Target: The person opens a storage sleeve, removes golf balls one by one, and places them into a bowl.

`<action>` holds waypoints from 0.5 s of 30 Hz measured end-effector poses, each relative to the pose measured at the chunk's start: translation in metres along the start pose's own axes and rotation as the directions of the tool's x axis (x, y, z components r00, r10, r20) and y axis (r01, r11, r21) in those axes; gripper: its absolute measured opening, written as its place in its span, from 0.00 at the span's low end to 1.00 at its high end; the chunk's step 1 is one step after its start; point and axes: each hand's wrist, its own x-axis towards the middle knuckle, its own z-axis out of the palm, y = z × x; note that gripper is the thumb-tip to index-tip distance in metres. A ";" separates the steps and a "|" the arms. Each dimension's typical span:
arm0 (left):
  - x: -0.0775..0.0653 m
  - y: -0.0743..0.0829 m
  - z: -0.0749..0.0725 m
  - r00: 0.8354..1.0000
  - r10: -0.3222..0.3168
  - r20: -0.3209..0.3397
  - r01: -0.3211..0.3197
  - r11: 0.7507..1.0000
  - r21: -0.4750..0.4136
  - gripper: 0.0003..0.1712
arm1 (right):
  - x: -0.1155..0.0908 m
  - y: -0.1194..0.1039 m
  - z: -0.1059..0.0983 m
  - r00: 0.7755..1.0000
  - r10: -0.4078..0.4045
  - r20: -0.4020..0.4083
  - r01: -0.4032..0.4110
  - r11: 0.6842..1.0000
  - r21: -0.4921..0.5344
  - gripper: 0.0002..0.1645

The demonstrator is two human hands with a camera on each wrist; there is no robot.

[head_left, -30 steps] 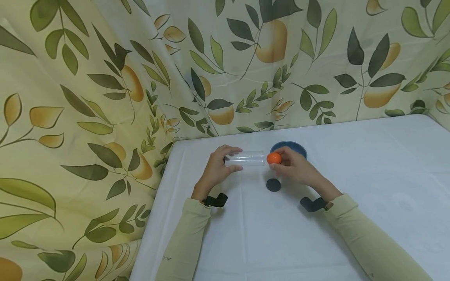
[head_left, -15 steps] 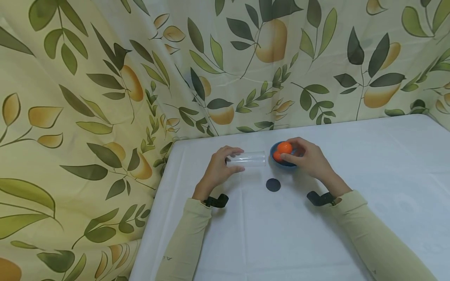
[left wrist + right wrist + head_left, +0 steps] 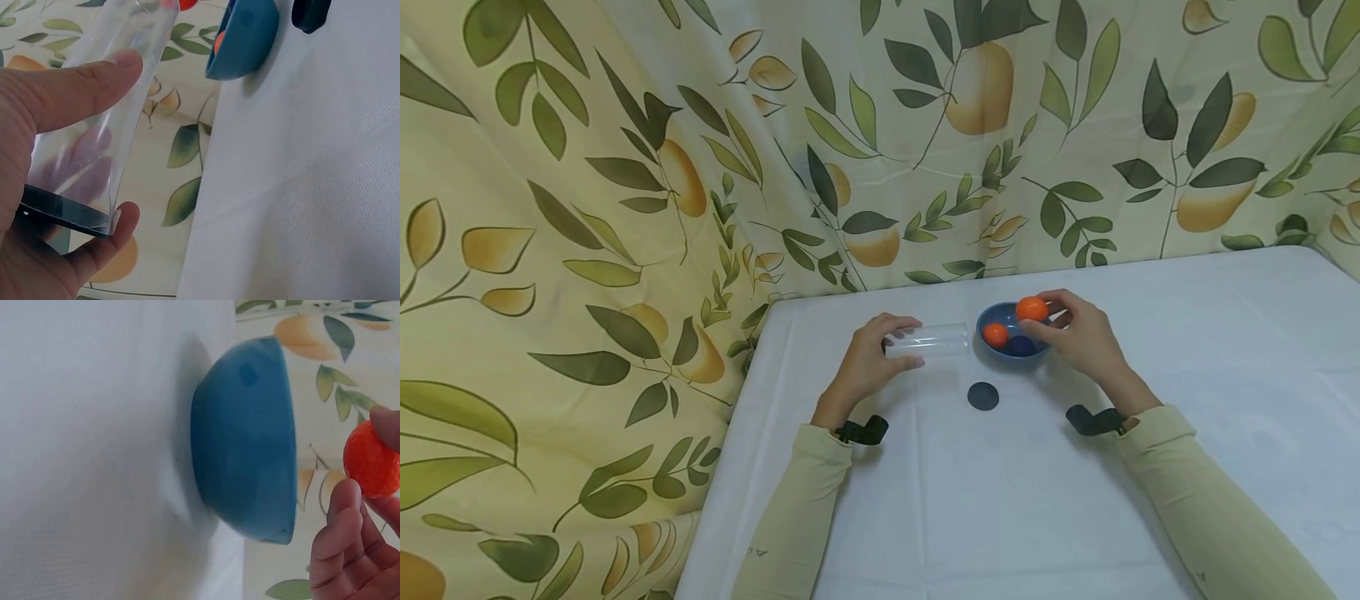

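My left hand (image 3: 868, 358) grips a clear plastic tube (image 3: 936, 340), which lies level in the air with its far end pointing right. In the left wrist view, a black cap (image 3: 65, 211) sits on the tube's near end, by the palm. My right hand (image 3: 1086, 333) pinches an orange ball (image 3: 1032, 309) between thumb and fingertips, above the right side of a blue bowl (image 3: 982, 343). Another orange ball (image 3: 996, 336) and a dark blue round thing (image 3: 1021, 346) lie in the bowl. From the right wrist, only the bowl's outer wall (image 3: 244, 444) shows.
A flat black disc (image 3: 983, 396) lies on the white-covered table (image 3: 940, 500), in front of the bowl. Behind and to the left hangs a leaf-and-fruit patterned curtain (image 3: 820, 75). Both wrists wear small black cameras.
My right hand has carried the orange ball away from the tube's far end, to the right and back over the bowl. The left hand and tube have barely moved.
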 end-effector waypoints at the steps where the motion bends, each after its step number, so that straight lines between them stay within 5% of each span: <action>1: 0.000 0.000 0.000 1.000 -0.002 0.001 0.002 1.000 -0.004 0.31 | 0.000 0.001 0.000 1.000 -0.001 -0.002 0.001 1.000 -0.001 0.40; 15: -0.001 0.002 0.000 1.000 -0.023 0.017 0.023 1.000 -0.015 0.31 | 0.003 0.013 0.003 1.000 0.015 0.003 -0.015 0.999 -0.029 0.39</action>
